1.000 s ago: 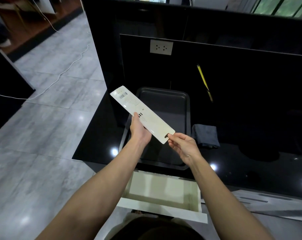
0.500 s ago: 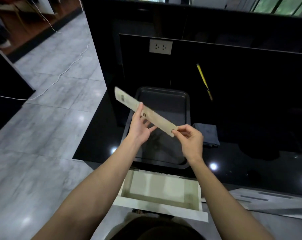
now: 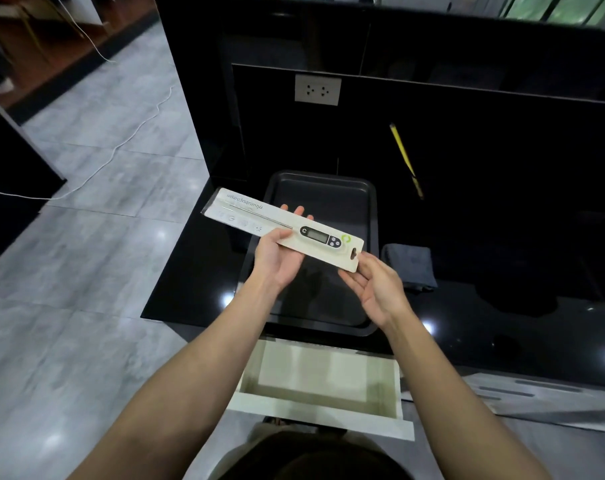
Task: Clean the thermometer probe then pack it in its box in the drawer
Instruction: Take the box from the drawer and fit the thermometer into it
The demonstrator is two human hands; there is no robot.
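Head view, items as seen. Thermometer box (image 3: 259, 223): long flat white card pack, printed face up, held in the air above the front of the baking tray, slanting from upper left down to lower right. Thermometer (image 3: 320, 235): shows through the pack front, black display end to the right, thin metal probe running left. Left hand (image 3: 278, 259): under the middle of the box, thumb on the near edge and fingertips showing past the far edge, closed on the box. Right hand (image 3: 374, 287): palm up, fingers loosely spread, fingertips touching the box's lower right end beside the hang hole. Baking tray (image 3: 370, 216): dark, on the black tabletop (image 3: 197, 271). Grey cloth (image 3: 410, 266): folded, just right of the tray. Drawer (image 3: 322, 408): pale, pulled open below the tabletop edge. Yellow pencil (image 3: 403, 154): farther back on the right. Wall socket (image 3: 317, 89): white, on the dark back panel.
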